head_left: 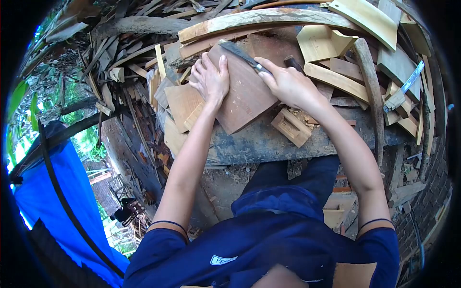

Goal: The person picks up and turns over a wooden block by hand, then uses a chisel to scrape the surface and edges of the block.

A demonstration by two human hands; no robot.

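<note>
A thick reddish-brown wooden block (245, 96) lies tilted on the workbench in front of me. My left hand (210, 79) grips its upper left edge, the thumb lying on the top face and the fingers bent over the side. My right hand (290, 85) is closed round the handle of a chisel (236, 54), which has a dark flat blade and a bright metal collar. The blade lies along the block's far upper edge, pointing up and left. Just below the block's right corner sits a small pale wooden piece (291, 127) with a slot in it.
The worn workbench (249, 148) stands against my front. A long curved timber (269, 18) runs along the back. Offcuts and a pale angled wooden piece (319, 43) pile up at right, beside a dark tool handle (294, 63). A blue tarp (62, 192) hangs at left.
</note>
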